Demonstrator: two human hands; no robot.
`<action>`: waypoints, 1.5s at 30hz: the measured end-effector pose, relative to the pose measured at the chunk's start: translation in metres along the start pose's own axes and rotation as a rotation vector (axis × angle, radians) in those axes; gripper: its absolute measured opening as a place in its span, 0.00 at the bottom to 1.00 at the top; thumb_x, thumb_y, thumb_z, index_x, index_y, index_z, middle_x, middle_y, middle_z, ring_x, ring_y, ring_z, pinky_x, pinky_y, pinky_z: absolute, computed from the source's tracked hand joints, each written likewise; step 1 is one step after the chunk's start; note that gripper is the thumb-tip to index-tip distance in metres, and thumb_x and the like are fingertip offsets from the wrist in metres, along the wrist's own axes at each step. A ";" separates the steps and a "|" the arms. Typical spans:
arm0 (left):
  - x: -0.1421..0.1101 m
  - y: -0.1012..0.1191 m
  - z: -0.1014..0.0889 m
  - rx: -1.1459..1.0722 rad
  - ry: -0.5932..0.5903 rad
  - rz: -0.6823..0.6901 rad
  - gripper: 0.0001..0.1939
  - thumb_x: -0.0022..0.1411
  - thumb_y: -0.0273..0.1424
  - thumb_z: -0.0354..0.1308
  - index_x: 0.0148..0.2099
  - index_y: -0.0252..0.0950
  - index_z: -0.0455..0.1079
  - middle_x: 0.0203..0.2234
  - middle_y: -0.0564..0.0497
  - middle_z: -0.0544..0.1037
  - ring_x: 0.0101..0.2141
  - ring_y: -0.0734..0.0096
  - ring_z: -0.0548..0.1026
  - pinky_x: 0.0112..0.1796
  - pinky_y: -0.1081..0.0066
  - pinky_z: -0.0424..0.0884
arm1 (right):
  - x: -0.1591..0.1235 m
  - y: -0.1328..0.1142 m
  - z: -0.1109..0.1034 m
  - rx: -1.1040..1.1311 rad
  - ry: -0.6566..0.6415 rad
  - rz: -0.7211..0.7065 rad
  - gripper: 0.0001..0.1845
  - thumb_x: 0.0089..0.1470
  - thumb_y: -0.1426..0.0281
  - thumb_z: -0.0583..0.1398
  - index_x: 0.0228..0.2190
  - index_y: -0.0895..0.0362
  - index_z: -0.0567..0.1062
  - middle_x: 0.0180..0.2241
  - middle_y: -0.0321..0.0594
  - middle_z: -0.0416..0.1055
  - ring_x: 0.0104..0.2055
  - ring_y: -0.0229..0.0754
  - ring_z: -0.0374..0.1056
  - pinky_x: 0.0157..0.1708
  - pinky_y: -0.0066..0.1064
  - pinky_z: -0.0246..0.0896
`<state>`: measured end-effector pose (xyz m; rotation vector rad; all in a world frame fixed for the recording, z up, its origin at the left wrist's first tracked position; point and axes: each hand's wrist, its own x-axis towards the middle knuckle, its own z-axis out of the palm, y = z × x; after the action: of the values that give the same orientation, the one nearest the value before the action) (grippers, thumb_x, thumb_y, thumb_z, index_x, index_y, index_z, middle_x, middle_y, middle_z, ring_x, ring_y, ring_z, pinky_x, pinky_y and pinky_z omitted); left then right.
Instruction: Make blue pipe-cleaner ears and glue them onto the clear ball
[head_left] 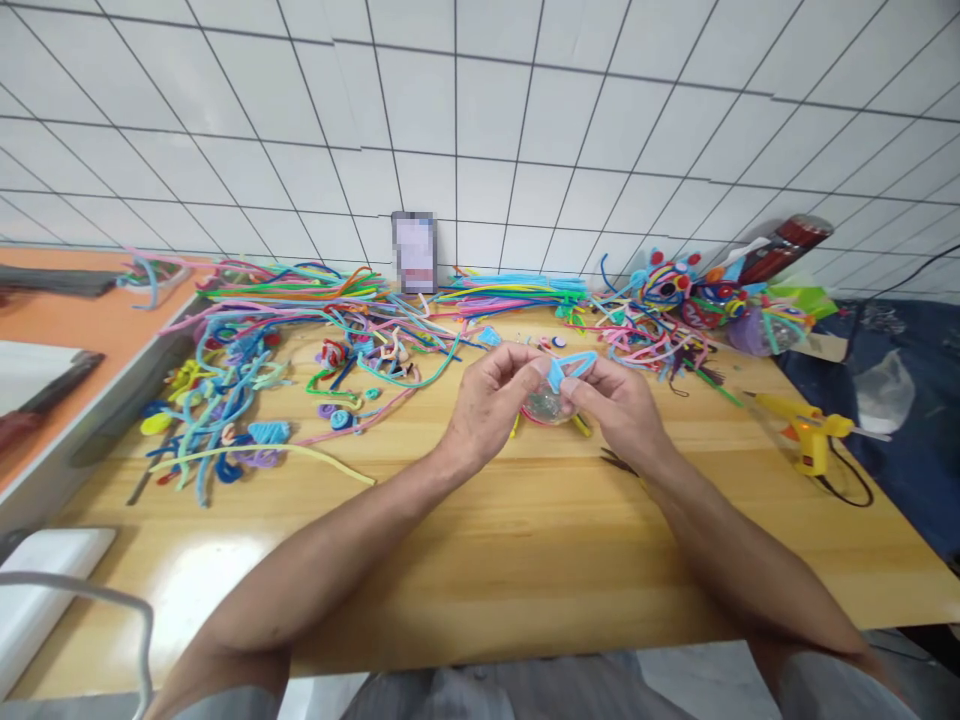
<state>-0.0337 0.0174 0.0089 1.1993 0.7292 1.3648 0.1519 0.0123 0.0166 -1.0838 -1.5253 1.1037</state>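
Between my two hands is a light-blue pipe cleaner (pixel 577 366), bent into a narrow pointed loop. My left hand (pixel 504 392) pinches its left end between thumb and fingers. With thumb and fingertips closed, my right hand (pixel 616 398) grips the other side of the loop. Just below the fingers sits a clear, round plastic piece (pixel 546 404) with a reddish rim, partly hidden by the hands. Short yellow pieces (pixel 582 426) stick out beneath it. Dark-bladed scissors (pixel 619 462) lie beside my right wrist, partly covered by it.
Loose pipe cleaners (pixel 300 285) line the wall, with coiled pieces (pixel 240 400) at left. A phone (pixel 415 252) leans on the tiles. Finished colourful figures (pixel 667 285) and a red flask (pixel 787 245) stand back right. A yellow glue gun (pixel 814 440) rests near the right edge.
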 end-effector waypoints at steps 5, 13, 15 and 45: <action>0.005 -0.001 -0.008 0.101 -0.237 0.099 0.16 0.69 0.43 0.65 0.51 0.37 0.78 0.38 0.49 0.81 0.35 0.71 0.77 0.38 0.71 0.73 | 0.001 0.000 -0.007 -0.004 -0.010 0.018 0.16 0.55 0.56 0.71 0.27 0.55 0.78 0.23 0.34 0.74 0.26 0.37 0.67 0.28 0.30 0.65; 0.005 -0.006 -0.010 0.332 -0.094 0.398 0.09 0.68 0.31 0.67 0.50 0.38 0.81 0.34 0.52 0.83 0.30 0.75 0.77 0.36 0.74 0.73 | -0.005 0.002 -0.007 -0.038 0.144 -0.266 0.14 0.59 0.62 0.70 0.46 0.50 0.78 0.39 0.37 0.83 0.36 0.41 0.79 0.38 0.34 0.77; 0.001 -0.009 -0.007 0.319 -0.026 0.470 0.09 0.68 0.31 0.68 0.50 0.39 0.81 0.35 0.52 0.84 0.30 0.76 0.78 0.36 0.75 0.74 | -0.009 0.002 -0.006 -0.193 0.207 -0.456 0.20 0.61 0.66 0.69 0.54 0.48 0.76 0.47 0.41 0.84 0.42 0.43 0.81 0.44 0.38 0.78; -0.013 0.011 0.006 0.105 -0.058 0.201 0.20 0.58 0.40 0.76 0.48 0.37 0.77 0.33 0.49 0.86 0.29 0.72 0.81 0.33 0.74 0.77 | -0.015 -0.013 -0.002 -0.526 0.255 -0.779 0.13 0.59 0.74 0.64 0.43 0.48 0.84 0.40 0.41 0.86 0.41 0.49 0.83 0.44 0.43 0.80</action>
<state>-0.0338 0.0020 0.0182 1.4199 0.6596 1.4642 0.1553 -0.0042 0.0266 -0.7836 -1.8291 0.0275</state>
